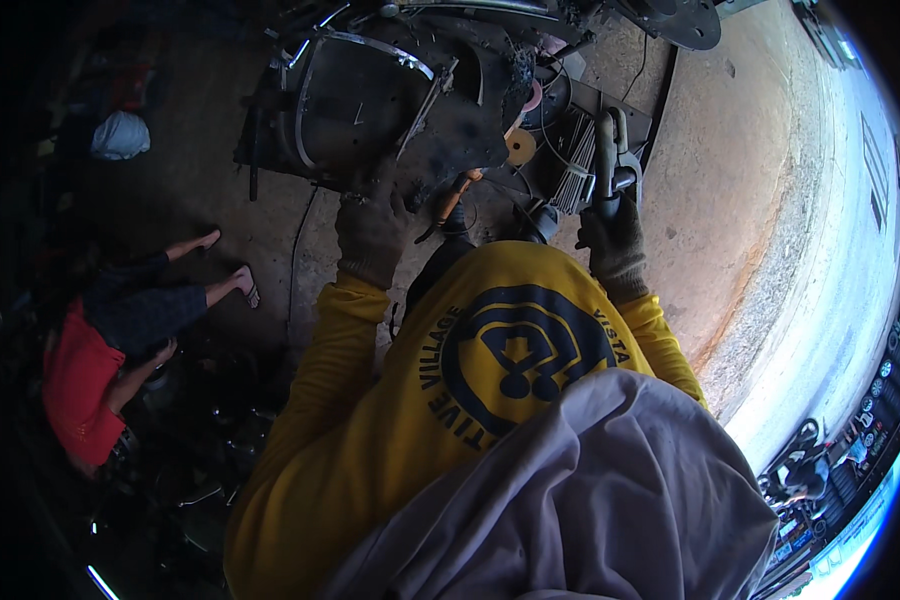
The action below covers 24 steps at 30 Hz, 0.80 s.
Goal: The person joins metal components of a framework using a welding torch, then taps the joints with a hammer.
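Note:
My right hand point(613, 240), in a dark work glove, is closed around the lower end of a grey metal clamp point(605, 150) with rounded, loop-like jaws. The clamp stands up from my fist, beside a bundle of thin welding rods point(574, 165). At the near edge of a dark, sooty metal worktop point(370, 100) is my gloved left hand point(370, 235). Its fingers reach toward the worktop and look apart, though shadow blurs them. An orange-handled tool with a cable point(460, 190) lies between my hands, nearer the left one.
A tan disc point(520, 147) and a pink disc point(533, 95) lie by the worktop's right side. Curved metal strips point(380, 50) rest on top. A person in a red shirt point(85, 390) sits at left near dark metal parts. A white bag point(120, 135) lies on the floor.

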Motion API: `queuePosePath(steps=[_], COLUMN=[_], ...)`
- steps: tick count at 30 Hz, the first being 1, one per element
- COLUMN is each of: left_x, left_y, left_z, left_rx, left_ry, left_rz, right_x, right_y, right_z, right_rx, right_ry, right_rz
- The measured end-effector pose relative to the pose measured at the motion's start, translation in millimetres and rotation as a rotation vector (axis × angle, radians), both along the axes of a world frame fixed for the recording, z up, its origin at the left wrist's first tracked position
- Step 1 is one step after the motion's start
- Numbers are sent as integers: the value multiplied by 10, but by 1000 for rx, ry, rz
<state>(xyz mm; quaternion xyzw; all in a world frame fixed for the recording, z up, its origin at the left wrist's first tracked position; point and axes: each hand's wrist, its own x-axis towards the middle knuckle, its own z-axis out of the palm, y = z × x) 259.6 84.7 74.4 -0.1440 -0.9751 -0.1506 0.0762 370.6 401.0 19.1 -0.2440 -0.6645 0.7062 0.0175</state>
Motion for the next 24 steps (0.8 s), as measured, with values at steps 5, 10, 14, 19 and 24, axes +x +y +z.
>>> queuePosePath(steps=[5,10,14,19,24], left_x=[-4,10,-10,-31,-303], left_y=[15,33,34,27,288], left_z=[26,45,16,-25,107], left_rx=[16,18,39,-14,171], left_ry=[-2,-19,-48,49,37], left_rz=[-8,1,23,42,57], right_x=[-9,3,9,-38,-11], right_y=[-14,0,28,-34,0], right_z=[11,0,-27,87,-17], right_rx=[-30,-14,11,-10,37], right_ry=[16,2,20,6,-33], right_rz=[-10,-1,31,-30,-18])
